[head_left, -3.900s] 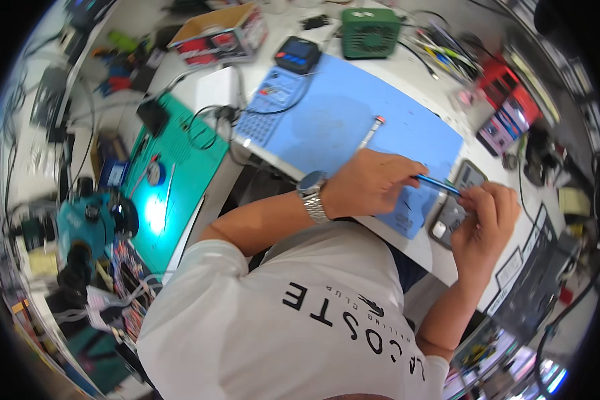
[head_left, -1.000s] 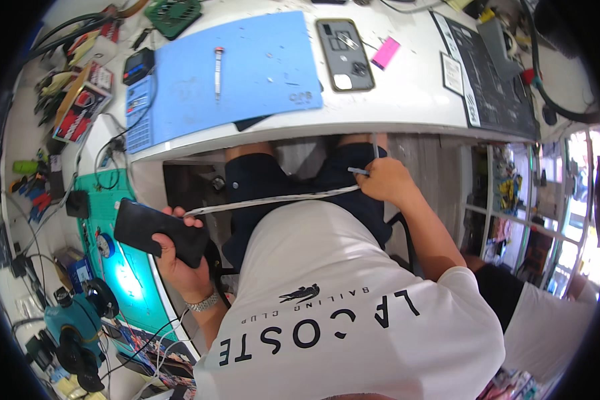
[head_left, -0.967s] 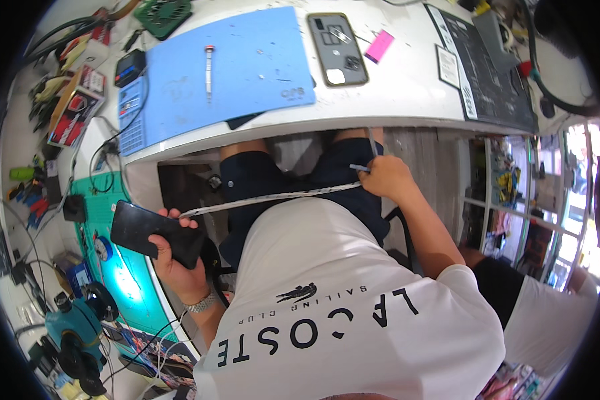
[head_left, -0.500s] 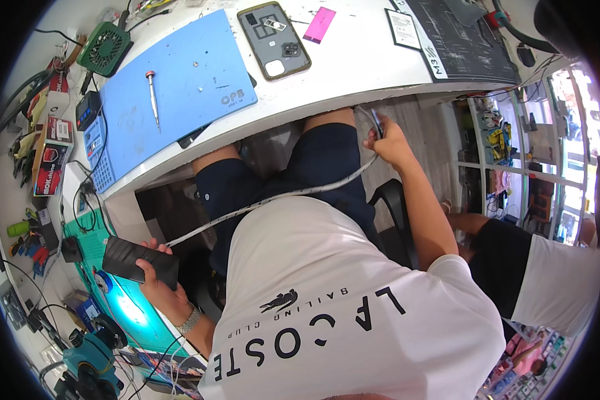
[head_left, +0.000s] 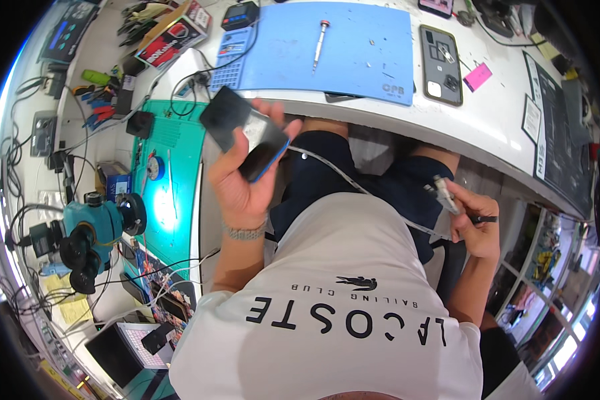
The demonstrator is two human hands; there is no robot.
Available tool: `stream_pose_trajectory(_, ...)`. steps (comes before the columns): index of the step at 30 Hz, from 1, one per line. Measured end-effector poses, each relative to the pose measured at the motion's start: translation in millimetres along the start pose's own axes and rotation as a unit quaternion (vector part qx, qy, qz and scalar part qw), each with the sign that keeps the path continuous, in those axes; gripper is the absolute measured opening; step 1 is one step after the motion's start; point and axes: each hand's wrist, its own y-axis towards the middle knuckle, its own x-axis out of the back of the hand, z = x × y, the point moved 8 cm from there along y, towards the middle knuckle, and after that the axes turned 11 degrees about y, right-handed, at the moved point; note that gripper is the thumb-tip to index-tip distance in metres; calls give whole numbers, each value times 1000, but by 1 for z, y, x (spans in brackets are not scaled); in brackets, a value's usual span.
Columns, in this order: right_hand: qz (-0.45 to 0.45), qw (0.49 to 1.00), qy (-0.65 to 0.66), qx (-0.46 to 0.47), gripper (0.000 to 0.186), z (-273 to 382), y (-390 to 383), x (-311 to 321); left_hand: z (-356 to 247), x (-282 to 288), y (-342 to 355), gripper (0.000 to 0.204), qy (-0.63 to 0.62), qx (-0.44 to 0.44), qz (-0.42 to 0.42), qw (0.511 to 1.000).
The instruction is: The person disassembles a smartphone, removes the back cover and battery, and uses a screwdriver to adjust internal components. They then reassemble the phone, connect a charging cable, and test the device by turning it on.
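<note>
My left hand [head_left: 245, 193] is closed round the edges of a dark smartphone [head_left: 228, 112], its glossy face turned up above my left thigh. A grey braided cable [head_left: 345, 176] runs from beside the phone, over my lap, toward my right side. Whether it is plugged into the phone is hidden by my fingers. Over on the right, my right hand [head_left: 477, 223] grips the cable's connector end, with pale plugs [head_left: 445, 195] poking out between the fingers. A short dark piece [head_left: 485, 219] also sticks out there. The plugs are blurred.
On the white desk lie a blue mat [head_left: 340, 50], a screwdriver [head_left: 320, 45], a phone back cover [head_left: 441, 65] and a pink strip [head_left: 477, 77]. To the left are a teal microscope [head_left: 97, 223], a lit green mat [head_left: 177, 137], an open laptop [head_left: 117, 353] and tangled cables.
My view has swung left. The left hand has raised the phone and tilted it, and a light reflection shows on it. My right hand has come back toward my body with the plugs.
</note>
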Motion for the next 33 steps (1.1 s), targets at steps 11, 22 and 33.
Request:
stream_pose_trajectory(11, 24, 998, -48, 12, 31, 31, 112, -111, 21, -40, 51, 53, -249, 74, -63, 964)
stream_pose_trajectory(22, 68, 993, 95, 10, 24, 16, 144, -133, 25, -33, 53, 50, -127, 20, -111, 985)
stream_pose_trajectory(33, 61, 987, 145, 30, 19, 12, 148, -138, 29, -32, 56, 38, -63, 1, -134, 989)
